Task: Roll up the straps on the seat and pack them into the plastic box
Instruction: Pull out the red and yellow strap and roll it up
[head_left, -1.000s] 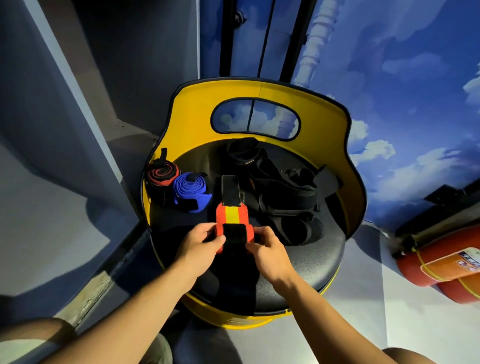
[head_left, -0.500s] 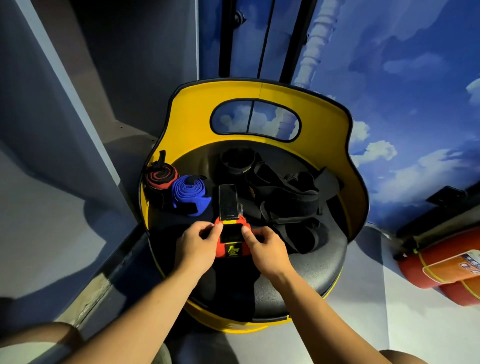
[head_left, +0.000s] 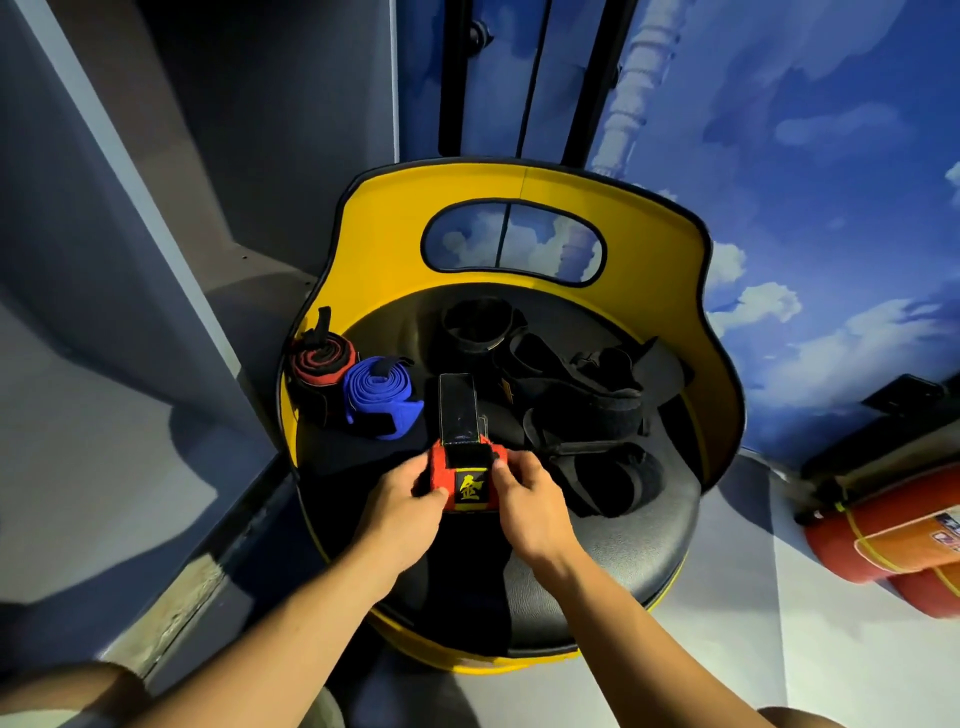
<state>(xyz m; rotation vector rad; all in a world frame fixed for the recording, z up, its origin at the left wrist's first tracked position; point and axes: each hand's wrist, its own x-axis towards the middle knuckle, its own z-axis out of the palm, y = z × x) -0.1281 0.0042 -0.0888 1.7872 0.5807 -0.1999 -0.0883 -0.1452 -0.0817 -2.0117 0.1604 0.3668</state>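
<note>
A red strap (head_left: 467, 480) with a yellow band and a yellow character is partly rolled on the black seat cushion (head_left: 613, 551). My left hand (head_left: 402, 501) grips the roll's left end and my right hand (head_left: 530, 501) grips its right end. The strap's black tail (head_left: 457, 413) runs away from the roll toward the backrest. A rolled blue strap (head_left: 378, 396) and a rolled red-and-black strap (head_left: 322, 361) sit at the seat's left. A heap of loose black straps (head_left: 576, 400) lies at the right. No plastic box is in view.
The seat's yellow backrest (head_left: 384, 244) curves around the back and sides. A grey partition (head_left: 104, 218) stands close on the left. Red fire extinguishers (head_left: 893, 545) lie on the floor at the right. A blue cloud-painted wall (head_left: 779, 130) is behind.
The roll has turned forward along the strap, taking in more of it. The yellow band now shows the character on top, and the free black tail is shorter.
</note>
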